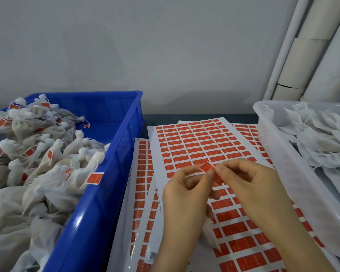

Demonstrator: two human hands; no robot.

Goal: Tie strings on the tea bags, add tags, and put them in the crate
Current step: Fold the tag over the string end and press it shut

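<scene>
Both hands meet over the top sticker sheet of red tags. My left hand and my right hand pinch one red tag between their fingertips, together with a thin white string. A white tea bag lies partly hidden under my left hand. The blue crate on the left holds several tied, tagged tea bags. A clear plastic tray on the right holds untagged tea bags.
More sticker sheets overlap beneath the top one on the dark table. A grey wall stands behind. White pipes and cardboard tubes lean in the back right corner.
</scene>
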